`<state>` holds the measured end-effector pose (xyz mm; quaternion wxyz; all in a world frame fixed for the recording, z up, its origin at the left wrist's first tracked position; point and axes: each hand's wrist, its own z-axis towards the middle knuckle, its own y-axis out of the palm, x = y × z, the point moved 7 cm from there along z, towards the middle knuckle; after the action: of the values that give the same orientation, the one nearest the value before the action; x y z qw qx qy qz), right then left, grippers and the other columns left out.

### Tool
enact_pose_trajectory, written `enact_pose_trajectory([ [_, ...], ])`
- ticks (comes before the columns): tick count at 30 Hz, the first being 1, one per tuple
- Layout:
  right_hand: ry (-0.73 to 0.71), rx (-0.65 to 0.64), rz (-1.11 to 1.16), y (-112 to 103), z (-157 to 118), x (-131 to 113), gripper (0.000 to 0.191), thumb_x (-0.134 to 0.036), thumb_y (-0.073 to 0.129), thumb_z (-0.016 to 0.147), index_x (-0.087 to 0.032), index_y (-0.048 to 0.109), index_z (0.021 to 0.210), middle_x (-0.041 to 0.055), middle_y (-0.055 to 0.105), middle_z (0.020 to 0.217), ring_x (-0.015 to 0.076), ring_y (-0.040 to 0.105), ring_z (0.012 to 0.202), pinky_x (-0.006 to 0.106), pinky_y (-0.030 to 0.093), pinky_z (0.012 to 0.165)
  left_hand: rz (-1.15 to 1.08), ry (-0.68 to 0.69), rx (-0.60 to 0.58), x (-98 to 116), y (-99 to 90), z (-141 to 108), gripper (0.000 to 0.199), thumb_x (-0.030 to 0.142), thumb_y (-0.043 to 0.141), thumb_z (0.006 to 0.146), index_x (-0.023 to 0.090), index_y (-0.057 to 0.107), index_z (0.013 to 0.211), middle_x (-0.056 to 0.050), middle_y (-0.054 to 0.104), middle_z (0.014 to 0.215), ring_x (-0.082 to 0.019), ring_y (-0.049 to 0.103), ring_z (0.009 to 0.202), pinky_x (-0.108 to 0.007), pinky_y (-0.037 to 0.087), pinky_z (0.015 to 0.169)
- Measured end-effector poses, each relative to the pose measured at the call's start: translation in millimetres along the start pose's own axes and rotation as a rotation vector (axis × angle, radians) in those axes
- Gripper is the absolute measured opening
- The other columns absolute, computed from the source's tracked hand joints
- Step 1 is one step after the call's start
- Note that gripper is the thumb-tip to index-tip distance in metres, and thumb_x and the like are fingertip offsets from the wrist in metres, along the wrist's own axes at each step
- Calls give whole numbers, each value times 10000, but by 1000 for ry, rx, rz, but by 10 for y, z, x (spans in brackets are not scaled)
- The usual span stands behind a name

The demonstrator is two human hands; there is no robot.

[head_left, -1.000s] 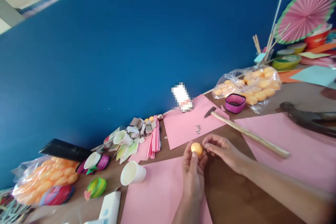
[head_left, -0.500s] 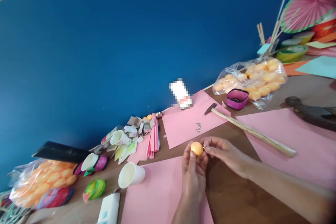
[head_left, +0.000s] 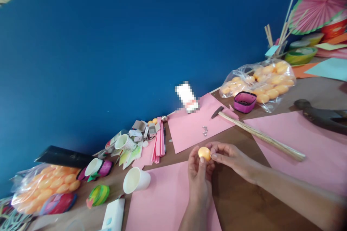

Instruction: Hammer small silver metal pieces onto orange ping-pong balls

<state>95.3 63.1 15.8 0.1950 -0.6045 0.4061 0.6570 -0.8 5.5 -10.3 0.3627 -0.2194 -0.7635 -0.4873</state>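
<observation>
A small orange-yellow plastic ball is held between the thumb and fingers of my left hand, above the edge of a pink paper sheet. My right hand pinches at the ball's right side with thumb and forefinger. Between those fingertips is a tiny metal piece, mostly hidden now. Beyond my hands, several small shiny metal pieces lie on another pink sheet. A hammer with a wooden handle rests to the right of them.
A white paper cup lies tipped at left. Bags of orange balls stand at far left and back right. A pink tub holds small dark bits. Paper scraps and boxes crowd the blue wall.
My right fingertips have closed in against the ball, covering the metal piece that showed before. The ball has shifted slightly right in my left hand.
</observation>
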Motion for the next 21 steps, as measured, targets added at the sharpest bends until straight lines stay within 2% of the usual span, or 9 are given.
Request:
enact_pose_trajectory([
  [3,5,-3,-9,-5,9,6,190,-336,624,741,-156,584,695,49,514,1053,187,508,917,312,400,800,7,2,-2,7,5,0,308,289,627,733,214,570,1027,-56,597,1000,-117,596,767,-247,466,717],
  [7,24,-7,-4,-9,10,25,234,-354,636,726,-144,568,647,64,507,1081,192,519,906,328,413,799,-8,-9,-8,1,17,-4,356,285,630,732,206,554,1071,-70,613,1013,-134,608,794,-253,471,729],
  [14,79,-16,13,3,5,34,297,-403,661,680,-130,566,613,95,502,1154,198,544,903,331,454,789,-26,12,-90,-22,50,0,369,296,569,780,210,519,1136,-86,612,1040,-172,602,868,-305,455,785],
  [21,76,12,49,-26,13,42,244,-362,695,661,-145,587,629,93,556,1143,235,520,1032,376,371,921,34,-6,8,-56,-38,-4,380,288,582,770,201,527,1136,-47,618,941,-113,578,774,-245,440,762],
])
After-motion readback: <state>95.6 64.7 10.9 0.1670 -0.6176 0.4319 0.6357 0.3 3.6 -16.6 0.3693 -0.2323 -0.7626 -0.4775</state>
